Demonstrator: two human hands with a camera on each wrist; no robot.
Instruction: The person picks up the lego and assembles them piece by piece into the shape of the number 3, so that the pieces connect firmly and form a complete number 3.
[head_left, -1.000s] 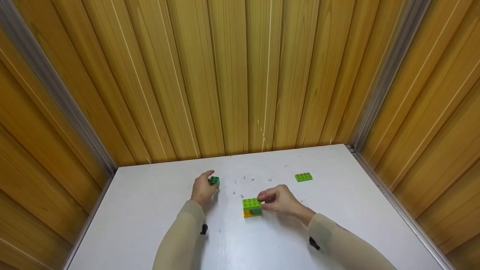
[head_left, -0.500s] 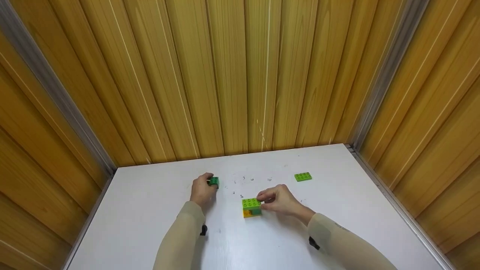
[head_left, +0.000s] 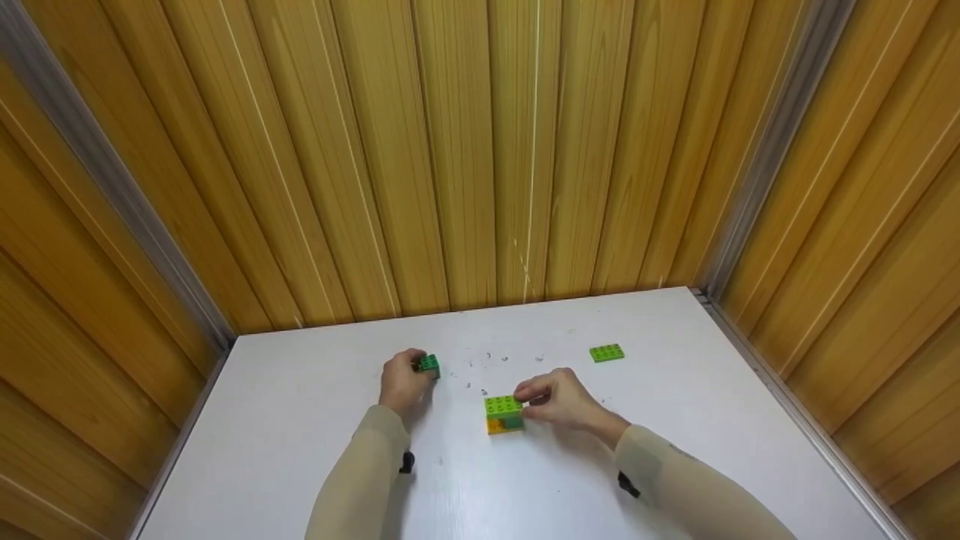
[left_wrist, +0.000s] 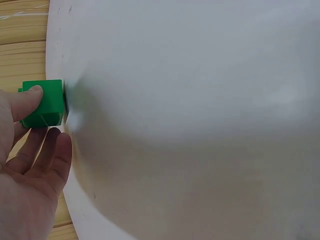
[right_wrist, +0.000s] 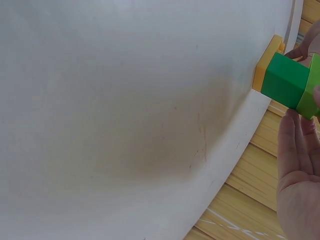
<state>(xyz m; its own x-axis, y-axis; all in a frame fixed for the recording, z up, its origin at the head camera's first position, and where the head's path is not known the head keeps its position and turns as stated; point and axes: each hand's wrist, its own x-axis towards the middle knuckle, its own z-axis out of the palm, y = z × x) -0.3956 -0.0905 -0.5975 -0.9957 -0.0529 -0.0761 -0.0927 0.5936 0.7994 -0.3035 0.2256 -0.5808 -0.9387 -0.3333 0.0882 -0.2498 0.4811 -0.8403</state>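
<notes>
In the head view my left hand (head_left: 403,384) holds a dark green brick (head_left: 430,364) on the table, left of centre. The left wrist view shows the thumb pressed on one face of that green brick (left_wrist: 45,102), with fingers on its other side. My right hand (head_left: 564,401) grips the right end of a small stack between thumb and fingers. On top of this stack is a lime green plate (head_left: 502,406). Beneath it sits a dark green brick (right_wrist: 286,79) toward the right end, on a yellow plate (right_wrist: 266,65). The stack stands upright on the table.
A lime green studded plate (head_left: 607,352) lies flat at the back right of the white table (head_left: 480,495). Small dark marks dot the tabletop between the hands. Wood-patterned walls (head_left: 465,150) rise behind the table and at both sides.
The left index finger, raised off the dark green brick a second ago, has come down around it. My right hand and the stack stay in place.
</notes>
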